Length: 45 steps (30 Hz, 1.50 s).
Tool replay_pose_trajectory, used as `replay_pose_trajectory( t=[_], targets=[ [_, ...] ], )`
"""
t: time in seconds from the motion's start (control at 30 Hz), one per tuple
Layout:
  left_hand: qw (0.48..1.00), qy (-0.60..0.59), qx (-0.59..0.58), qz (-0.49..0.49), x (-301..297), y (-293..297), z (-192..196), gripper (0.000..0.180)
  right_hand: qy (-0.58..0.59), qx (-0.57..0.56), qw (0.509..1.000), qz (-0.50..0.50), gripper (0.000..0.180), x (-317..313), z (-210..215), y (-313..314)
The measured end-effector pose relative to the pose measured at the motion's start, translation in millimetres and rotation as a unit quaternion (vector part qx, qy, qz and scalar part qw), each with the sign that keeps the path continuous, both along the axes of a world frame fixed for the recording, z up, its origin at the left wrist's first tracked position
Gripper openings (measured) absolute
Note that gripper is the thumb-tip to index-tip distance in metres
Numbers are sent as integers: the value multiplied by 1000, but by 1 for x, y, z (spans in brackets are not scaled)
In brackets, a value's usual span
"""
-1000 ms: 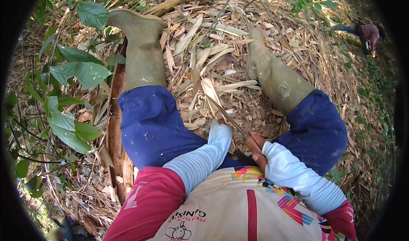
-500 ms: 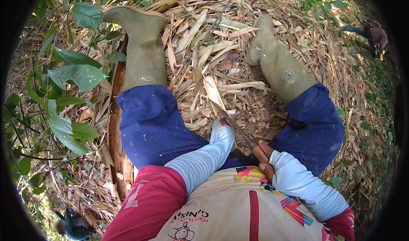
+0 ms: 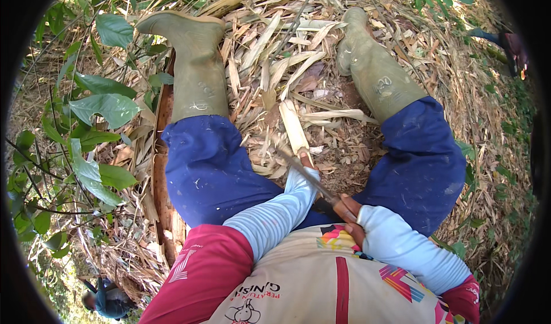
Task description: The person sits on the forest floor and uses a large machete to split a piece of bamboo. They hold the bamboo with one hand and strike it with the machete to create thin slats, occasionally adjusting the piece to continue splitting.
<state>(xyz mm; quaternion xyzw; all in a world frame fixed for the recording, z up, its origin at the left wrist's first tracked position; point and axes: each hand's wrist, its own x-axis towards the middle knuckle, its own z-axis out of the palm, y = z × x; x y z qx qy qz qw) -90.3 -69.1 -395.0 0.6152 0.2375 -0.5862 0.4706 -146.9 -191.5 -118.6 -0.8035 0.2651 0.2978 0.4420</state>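
Sitting among dry husks, right hand [image 3: 367, 223] grip clamped on knife handle [image 3: 346, 208], blade [image 3: 304, 172] ahead, left hand [image 3: 302, 178] grip on pale bamboo shoot [image 3: 293, 128].

Bright daylight, dappled through foliage. Strong sun on the dry bamboo husks [image 3: 298, 77] and on the green boots [image 3: 198, 71], close to glare on the palest strips. Deep shade under the leaves [image 3: 97, 103] at left and in the lap between the blue trouser legs [image 3: 212, 169]. Heavy fisheye bending toward the rim, black vignette all round. Sharp in the centre, softer at the edges; slight motion blur along the knife blade [image 3: 313, 178].
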Motion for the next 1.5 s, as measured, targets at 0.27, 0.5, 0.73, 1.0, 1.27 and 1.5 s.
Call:
replay_pose_trajectory(
  t=[0.27, 0.5, 0.73, 1.0, 1.27, 1.5],
  targets=[
    [979, 127, -36, 155, 20, -9, 27, 33, 35, -7, 998, -57, 52, 2, 20, 0],
    [992, 49, -114, -22, -3, 4, -24, 29, 14, -6, 996, -93, 47, -4, 14, 0],
    [975, -74, -119, -172, -1, -7, -3, 19, 54, -12, 997, -54, 49, 3, 17, -9],
    [990, -66, -104, -74, -17, -10, -20, 18, 205, 48, 974, -81, 53, 13, 16, -12],
    [986, 117, -101, 63, -6, -20, 7, 21, 120, -49, 990, 60, 53, 9, 10, -8],
    [961, 198, -118, 155, 0, -26, 19, 19, 205, -51, 974, 77, 54, 7, 12, -3]
  ],
)
